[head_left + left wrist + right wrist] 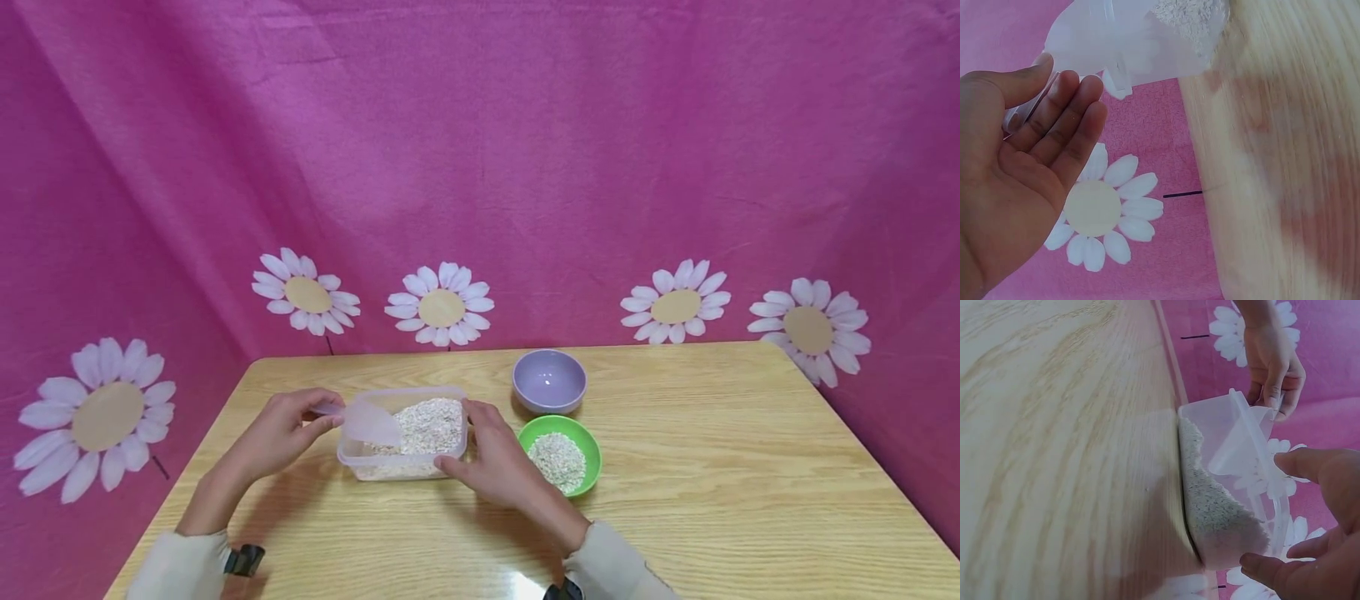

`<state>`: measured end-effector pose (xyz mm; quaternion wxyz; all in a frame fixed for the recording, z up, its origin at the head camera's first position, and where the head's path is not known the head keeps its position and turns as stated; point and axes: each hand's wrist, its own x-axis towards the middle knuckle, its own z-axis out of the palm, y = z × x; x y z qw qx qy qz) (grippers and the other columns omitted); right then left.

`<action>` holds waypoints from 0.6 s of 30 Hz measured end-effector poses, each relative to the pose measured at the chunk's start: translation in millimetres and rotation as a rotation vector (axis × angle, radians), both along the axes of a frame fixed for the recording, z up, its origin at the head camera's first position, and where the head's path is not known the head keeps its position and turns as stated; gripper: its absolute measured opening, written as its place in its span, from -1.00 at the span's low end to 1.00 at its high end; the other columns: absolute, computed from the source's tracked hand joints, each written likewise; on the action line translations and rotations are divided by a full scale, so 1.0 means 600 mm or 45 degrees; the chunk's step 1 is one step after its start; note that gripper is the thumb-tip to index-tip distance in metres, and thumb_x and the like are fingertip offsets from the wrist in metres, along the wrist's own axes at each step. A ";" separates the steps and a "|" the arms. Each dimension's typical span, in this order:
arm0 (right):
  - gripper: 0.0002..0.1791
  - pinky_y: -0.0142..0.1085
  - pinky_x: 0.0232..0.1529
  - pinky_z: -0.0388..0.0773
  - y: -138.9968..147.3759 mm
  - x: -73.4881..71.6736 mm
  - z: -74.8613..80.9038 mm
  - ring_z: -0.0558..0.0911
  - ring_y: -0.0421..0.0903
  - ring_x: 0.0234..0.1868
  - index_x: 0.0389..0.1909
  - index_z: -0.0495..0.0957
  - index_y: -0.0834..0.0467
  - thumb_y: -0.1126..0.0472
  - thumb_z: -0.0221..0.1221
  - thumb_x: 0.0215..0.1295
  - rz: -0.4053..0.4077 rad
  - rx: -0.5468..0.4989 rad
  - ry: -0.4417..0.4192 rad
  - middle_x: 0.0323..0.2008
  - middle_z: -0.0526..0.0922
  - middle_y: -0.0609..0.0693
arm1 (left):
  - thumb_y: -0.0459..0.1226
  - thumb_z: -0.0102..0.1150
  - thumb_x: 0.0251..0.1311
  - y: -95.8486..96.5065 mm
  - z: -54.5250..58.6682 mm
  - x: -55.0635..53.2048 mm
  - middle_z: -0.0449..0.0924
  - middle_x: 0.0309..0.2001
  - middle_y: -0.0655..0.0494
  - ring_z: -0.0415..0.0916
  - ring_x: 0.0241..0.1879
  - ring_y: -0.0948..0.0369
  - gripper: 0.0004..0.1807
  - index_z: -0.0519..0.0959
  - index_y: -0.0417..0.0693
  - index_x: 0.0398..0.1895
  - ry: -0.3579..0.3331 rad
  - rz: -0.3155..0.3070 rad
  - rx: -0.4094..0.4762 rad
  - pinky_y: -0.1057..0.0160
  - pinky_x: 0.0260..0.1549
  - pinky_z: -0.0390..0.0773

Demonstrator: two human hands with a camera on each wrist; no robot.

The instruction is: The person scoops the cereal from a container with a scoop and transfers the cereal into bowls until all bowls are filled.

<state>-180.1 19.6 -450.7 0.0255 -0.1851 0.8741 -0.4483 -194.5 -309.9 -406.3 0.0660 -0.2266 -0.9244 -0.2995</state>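
A clear plastic container [397,472] stands on the table, with pale oat flakes [433,423] heaped toward its right end. My left hand [281,433] pinches the handle of a translucent scoop [372,423] between thumb and fingers. The scoop's bowl dips into the container's left side, and in the right wrist view it shows through the wall. At the other end my right hand [498,458] holds the container, thumb on the near rim and fingers at the far corner. Close to the right forearm sits a green bowl [594,450] with oat flakes in it.
Behind the green bowl stands a purple bowl [549,382] with nothing visible inside. The wooden table [720,467] reaches to a pink cloth [525,167] printed with white daisies, which hangs at the back and sides.
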 end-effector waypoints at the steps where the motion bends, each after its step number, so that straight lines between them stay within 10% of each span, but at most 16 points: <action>1: 0.03 0.13 0.56 0.37 0.000 0.000 0.000 0.46 0.25 0.49 0.60 0.22 0.39 -0.01 0.49 0.29 -0.004 0.004 0.003 0.52 0.39 0.30 | -0.40 0.39 0.37 0.000 0.001 -0.001 0.82 -0.16 0.09 0.71 -0.17 0.37 -0.86 0.75 -0.16 -0.05 0.002 -0.006 -0.006 0.26 -0.15 0.74; 18: 0.00 0.12 0.55 0.36 -0.001 0.003 -0.010 0.47 0.21 0.48 0.65 0.12 0.37 0.01 0.39 0.41 0.019 0.015 -0.042 0.47 0.46 0.31 | -0.39 0.41 0.34 0.023 0.002 0.000 0.79 -0.22 0.17 0.61 -0.25 0.44 -0.89 0.76 -0.12 -0.11 0.004 -0.100 -0.062 0.32 -0.26 0.66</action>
